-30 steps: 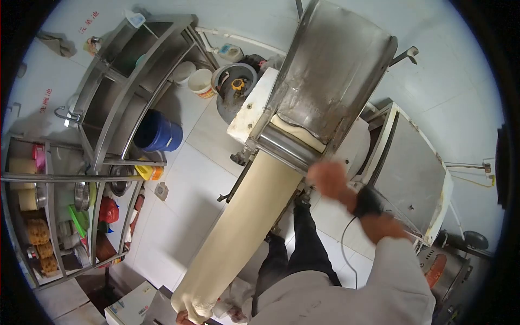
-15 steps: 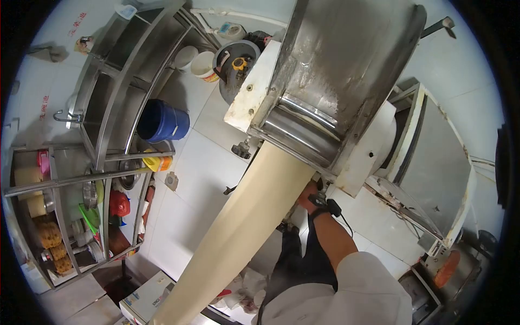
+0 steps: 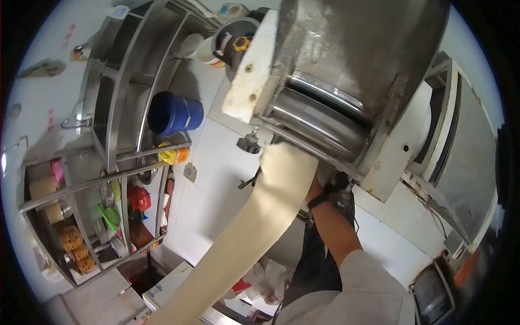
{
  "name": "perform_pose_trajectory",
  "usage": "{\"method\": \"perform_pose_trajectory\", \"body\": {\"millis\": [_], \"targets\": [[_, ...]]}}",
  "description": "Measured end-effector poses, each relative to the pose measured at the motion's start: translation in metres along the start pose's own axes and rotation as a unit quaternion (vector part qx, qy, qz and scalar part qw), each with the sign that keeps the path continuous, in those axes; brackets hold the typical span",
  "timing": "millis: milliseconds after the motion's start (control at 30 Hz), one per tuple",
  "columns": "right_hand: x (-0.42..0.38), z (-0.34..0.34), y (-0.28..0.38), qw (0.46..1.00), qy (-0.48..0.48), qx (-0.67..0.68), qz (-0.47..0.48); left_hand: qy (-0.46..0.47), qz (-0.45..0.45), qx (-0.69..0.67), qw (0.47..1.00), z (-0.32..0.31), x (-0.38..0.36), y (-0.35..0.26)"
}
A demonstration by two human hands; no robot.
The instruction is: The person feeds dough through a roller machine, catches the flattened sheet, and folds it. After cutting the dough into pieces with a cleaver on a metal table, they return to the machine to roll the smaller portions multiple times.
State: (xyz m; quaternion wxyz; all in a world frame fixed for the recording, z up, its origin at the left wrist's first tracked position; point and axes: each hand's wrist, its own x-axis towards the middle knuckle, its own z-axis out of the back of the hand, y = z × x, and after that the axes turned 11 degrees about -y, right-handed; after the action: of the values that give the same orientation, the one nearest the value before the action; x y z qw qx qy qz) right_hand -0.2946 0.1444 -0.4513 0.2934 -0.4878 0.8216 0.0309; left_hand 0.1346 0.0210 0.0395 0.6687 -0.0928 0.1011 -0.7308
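Note:
A long pale dough sheet [image 3: 238,233] runs from the front of a metal roller machine [image 3: 325,122] down to the lower left edge of the view. Its upper end is loose and uneven, just below the steel rollers, and it droops there. My right hand [image 3: 320,181] is at the right edge of this upper end, mostly behind the sheet. A dark band circles the wrist. The fingers are hidden, so their grip does not show. My left hand is out of view.
At left stand a steel sink unit [image 3: 116,108], a blue bucket [image 3: 174,114] and a shelf rack [image 3: 70,189] with bowls and food. A grey bin [image 3: 234,40] stands behind the machine's left side. A white box [image 3: 168,281] sits beneath the sheet's lower part.
The dough sheet's upper end has come out of the rollers and now hangs free. My right hand stays beside it. The view has shifted closer to the machine.

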Motion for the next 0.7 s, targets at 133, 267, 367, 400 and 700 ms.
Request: {"method": "perform_pose_trajectory", "body": {"millis": [133,267,367,400,700], "targets": [[-0.043,-0.069,-0.068,0.988,0.067,0.050,-0.130,0.043,0.076,-0.269,0.959,-0.041,0.004,-0.040],[-0.114,-0.147,-0.146,0.958,0.118,-0.257,-0.054,0.161,0.114,-0.469,0.861,-0.087,0.005,-0.112],[-0.192,-0.233,-0.173,0.695,0.336,-0.600,0.209,0.220,0.066,-0.497,0.837,-0.101,0.001,-0.156],[-0.209,-0.250,-0.181,0.490,0.387,-0.706,0.335,0.251,0.035,-0.523,0.814,-0.102,-0.001,-0.163],[-0.211,-0.251,-0.099,0.675,0.184,-0.677,0.228,0.329,0.053,-0.564,0.756,-0.075,-0.007,-0.209]]}}
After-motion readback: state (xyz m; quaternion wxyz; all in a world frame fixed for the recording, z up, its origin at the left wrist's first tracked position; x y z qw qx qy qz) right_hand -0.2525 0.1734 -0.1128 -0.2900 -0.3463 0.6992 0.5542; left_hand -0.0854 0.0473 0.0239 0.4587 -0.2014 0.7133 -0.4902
